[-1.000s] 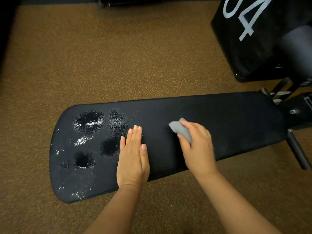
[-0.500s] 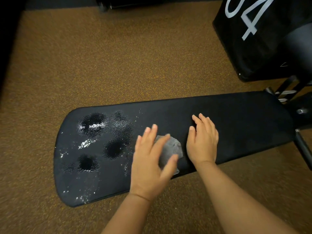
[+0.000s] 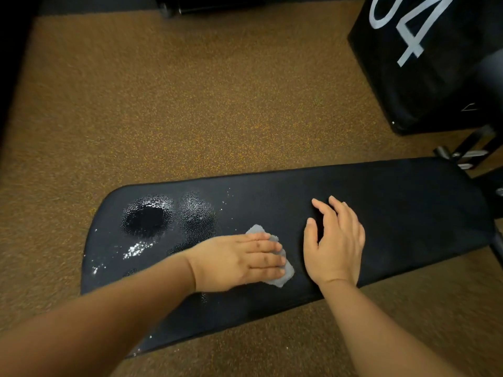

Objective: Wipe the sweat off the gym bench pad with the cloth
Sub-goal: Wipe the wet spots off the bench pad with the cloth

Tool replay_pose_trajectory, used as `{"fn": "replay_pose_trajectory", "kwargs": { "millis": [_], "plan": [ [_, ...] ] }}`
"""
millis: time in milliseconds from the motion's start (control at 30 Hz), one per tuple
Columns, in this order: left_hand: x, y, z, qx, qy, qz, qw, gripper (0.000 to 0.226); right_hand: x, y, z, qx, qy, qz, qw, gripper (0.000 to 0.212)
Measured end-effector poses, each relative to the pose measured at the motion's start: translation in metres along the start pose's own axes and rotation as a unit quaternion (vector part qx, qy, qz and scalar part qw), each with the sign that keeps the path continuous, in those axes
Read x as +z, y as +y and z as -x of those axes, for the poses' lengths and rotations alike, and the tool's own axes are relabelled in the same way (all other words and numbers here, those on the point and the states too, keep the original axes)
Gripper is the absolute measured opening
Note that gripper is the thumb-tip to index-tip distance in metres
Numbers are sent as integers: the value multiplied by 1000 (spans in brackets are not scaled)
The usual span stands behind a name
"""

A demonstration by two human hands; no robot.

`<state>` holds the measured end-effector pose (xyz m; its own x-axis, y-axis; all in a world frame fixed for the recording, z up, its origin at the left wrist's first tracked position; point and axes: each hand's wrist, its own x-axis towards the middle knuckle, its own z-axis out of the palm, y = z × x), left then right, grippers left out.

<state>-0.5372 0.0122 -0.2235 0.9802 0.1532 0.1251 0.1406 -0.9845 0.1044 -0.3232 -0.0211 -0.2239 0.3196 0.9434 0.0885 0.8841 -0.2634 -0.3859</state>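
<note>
The grey cloth (image 3: pixel 275 257) lies on the black bench pad (image 3: pixel 394 213), near its front edge and roughly midway along it, pressed flat under the left hand (image 3: pixel 239 261). That hand's fingers are straight and held together on top of the cloth, pointing to the right; only the cloth's upper corner and right edge show past them. Just to the right, the right hand (image 3: pixel 334 240) rests on the dry part of the pad with its fingers loosely spread and holding nothing. To the left of the cloth the pad carries wet patches of sweat (image 3: pixel 148 217), two large beaded ones near the far edge and smaller glints lower down; the forearm probably hides more. The bench stands on speckled brown floor (image 3: pixel 190 104). A black box with white numerals (image 3: pixel 424 58) stands at the upper right.
</note>
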Motion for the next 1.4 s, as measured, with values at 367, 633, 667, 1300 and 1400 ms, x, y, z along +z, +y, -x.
{"fn": "replay_pose_trajectory", "kwargs": {
  "millis": [367, 633, 667, 1300, 1400],
  "plan": [
    [-9, -54, 18, -9, 13, 0, 1000, 39, 3, 0, 0, -5, 14, 5, 1000, 38],
    [-3, -56, 32, -228, 57, 8, 972, 40, 2, -3, 1, -2, 13, 4, 1000, 39],
    [-2, -54, 32, -263, 64, 7, 963, 40, 2, -3, 1, -2, 13, 2, 1000, 38],
    [-3, -25, 42, -561, 181, 50, 806, 46, -1, -5, 2, -1, 10, -6, 1000, 34],
    [-2, -14, 47, -582, 174, 46, 793, 44, -1, -5, 2, -4, 9, -5, 1000, 35]
  ]
}}
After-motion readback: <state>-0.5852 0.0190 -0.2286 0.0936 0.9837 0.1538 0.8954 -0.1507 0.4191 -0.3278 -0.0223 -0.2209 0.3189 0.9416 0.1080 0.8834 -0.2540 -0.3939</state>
